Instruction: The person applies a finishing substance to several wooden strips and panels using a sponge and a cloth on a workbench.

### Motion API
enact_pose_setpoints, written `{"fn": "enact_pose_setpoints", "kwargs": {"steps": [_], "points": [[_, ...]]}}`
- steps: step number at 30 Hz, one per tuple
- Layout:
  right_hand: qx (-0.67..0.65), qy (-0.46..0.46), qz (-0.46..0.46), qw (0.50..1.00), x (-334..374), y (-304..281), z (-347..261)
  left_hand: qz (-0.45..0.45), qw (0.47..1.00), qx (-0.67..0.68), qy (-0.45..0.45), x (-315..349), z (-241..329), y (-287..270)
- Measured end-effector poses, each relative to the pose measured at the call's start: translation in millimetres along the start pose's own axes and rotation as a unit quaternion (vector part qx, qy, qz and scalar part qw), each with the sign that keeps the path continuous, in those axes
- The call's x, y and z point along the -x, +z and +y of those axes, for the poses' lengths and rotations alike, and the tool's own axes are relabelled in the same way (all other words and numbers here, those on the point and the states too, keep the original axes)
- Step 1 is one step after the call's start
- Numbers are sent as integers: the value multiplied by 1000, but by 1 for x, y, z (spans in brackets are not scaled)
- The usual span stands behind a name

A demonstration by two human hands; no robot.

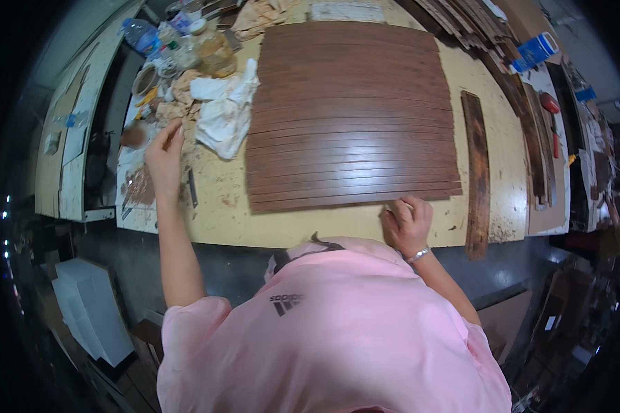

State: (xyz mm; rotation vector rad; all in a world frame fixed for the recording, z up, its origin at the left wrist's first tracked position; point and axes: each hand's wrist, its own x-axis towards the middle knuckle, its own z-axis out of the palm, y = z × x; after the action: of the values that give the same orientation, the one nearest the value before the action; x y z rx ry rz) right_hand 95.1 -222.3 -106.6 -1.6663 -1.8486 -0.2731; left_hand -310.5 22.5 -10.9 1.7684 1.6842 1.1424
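A wide panel of brown wooden strips (351, 96) laid side by side covers the middle of the pale yellow table (220, 230). My left hand (165, 151) is raised at the left, beside the rags, thumb and fingers pinched together; whatever may be between them is too small to tell. At the panel's near right edge is my right hand (411, 221), its fingers curled, with the fingertips partly hidden. White cloth (224, 113) lies against the panel's left side, next to tan rags (179, 100). A small dark strip (192, 187) rests right of my left wrist.
Bottles, including a jar of amber liquid (215, 51) and a clear blue bottle (141, 36), crowd the far left. One loose dark wooden strip (476, 172) lies right of the panel, its end past the table edge. Beyond are stacked strips (461, 31) and a red-handled tool (550, 104).
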Motion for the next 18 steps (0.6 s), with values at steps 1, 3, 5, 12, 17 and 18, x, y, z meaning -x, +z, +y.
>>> {"fn": "enact_pose_setpoints", "kwargs": {"steps": [1,3,5,12,17,18], "points": [[4,-11,3,1000,2,0,2,15,1000,-5,-20,8,-23,-12],[15,-11,2,1000,2,2,2,46,997,-10,-61,27,-77,-34],[30,9,-13,999,-5,2,-3,62,996,-29,-61,48,-102,-41],[14,-20,-141,990,-15,1,-7,254,944,-116,-177,70,-189,-66],[-81,96,-265,956,-30,-28,-20,192,962,-96,-169,72,-215,-69],[-96,132,-285,945,-36,-36,-26,173,967,-84,-166,70,-214,-66]]}}
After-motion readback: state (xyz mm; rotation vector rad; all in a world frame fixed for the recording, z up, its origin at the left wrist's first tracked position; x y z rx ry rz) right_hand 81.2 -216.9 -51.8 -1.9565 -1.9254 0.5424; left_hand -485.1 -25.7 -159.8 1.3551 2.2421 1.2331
